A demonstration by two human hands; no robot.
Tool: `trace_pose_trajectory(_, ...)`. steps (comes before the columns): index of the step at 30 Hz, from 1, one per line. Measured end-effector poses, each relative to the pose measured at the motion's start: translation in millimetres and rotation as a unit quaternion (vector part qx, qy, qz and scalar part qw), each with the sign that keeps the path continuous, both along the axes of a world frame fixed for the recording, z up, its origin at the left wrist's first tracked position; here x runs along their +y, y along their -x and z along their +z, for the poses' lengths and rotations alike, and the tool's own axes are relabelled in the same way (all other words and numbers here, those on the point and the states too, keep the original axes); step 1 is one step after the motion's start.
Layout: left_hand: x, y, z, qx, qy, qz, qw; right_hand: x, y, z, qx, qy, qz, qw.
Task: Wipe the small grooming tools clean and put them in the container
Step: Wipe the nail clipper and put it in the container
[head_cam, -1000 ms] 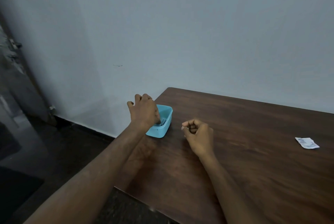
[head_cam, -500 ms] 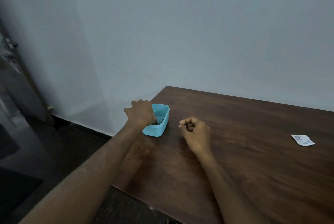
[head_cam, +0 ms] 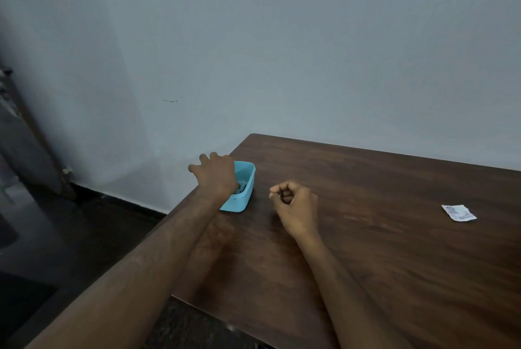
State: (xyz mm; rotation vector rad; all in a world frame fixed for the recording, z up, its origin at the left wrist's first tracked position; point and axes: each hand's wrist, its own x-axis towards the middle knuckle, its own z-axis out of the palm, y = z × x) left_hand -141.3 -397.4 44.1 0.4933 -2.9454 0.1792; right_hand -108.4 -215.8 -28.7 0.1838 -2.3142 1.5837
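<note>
I see the left hand (head_cam: 215, 175) spread over the container (head_cam: 245, 190) at the worktop's (head_cam: 366, 250) left corner, small tools inside; right hand (head_cam: 296, 205) curled, seemingly empty (task likely nearly done).

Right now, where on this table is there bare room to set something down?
The widest bare stretch of the dark wooden table lies between the right hand and the small white crumpled packet, and along the far edge by the wall. The near surface right of the right forearm is bare too. It is crowded at the left corner, where the left hand covers the light blue plastic container.
</note>
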Motion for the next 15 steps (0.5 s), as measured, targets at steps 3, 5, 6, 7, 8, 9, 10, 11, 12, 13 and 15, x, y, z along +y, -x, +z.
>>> trace_pose_trajectory(3, 3.8, 1.5, 3.7, -0.015, 0.006, 0.009, 1.000, -1.2, 1.3, 0.2, 0.000, -0.005, -0.001, 1.000)
trace_pose_trajectory(5, 4.1, 3.4, 4.0, -0.027, 0.013, 0.013, 0.999, -1.7, 2.3, -0.3, 0.003, -0.001, 0.001, 1.000)
trace_pose_trajectory(6, 4.3, 3.7, 3.4, -0.034, 0.016, 0.013, 0.999, -1.8, 2.3, -0.7, 0.004, 0.000, 0.002, 1.000)
trace_pose_trajectory(7, 4.7, 4.1, 2.9, -0.041, 0.019, 0.013, 0.999, -1.9, 2.6, -1.0, 0.004, 0.002, 0.002, 1.000)
trace_pose_trajectory(8, 4.9, 4.4, 1.8, -0.046, 0.022, 0.012, 0.999, -1.8, 2.7, -1.3, 0.003, 0.002, 0.001, 1.000)
trace_pose_trajectory(9, 4.9, 4.8, 1.2, -0.049, 0.026, 0.012, 0.998, -1.9, 3.0, -1.3, 0.002, 0.002, 0.000, 1.000)
trace_pose_trajectory(10, 5.3, 4.8, 1.4, -0.050, 0.028, 0.011, 0.998, -1.7, 2.9, -1.3, 0.001, 0.001, 0.000, 1.000)
trace_pose_trajectory(11, 5.4, 5.0, 1.6, -0.048, 0.027, 0.009, 0.998, -1.7, 2.7, -1.1, 0.001, 0.000, 0.000, 1.000)
trace_pose_trajectory(12, 4.9, 5.5, 2.0, -0.044, 0.020, 0.006, 0.999, -1.7, 2.2, -0.8, 0.001, 0.000, 0.001, 1.000)
trace_pose_trajectory(13, 3.9, 5.6, 2.9, -0.037, 0.009, 0.005, 0.999, -1.7, 2.3, -0.6, 0.000, 0.001, 0.003, 1.000)
trace_pose_trajectory(15, 1.2, 4.3, 7.0, -0.008, -0.024, 0.005, 1.000, -1.7, 2.3, -0.5, -0.004, 0.005, 0.008, 1.000)
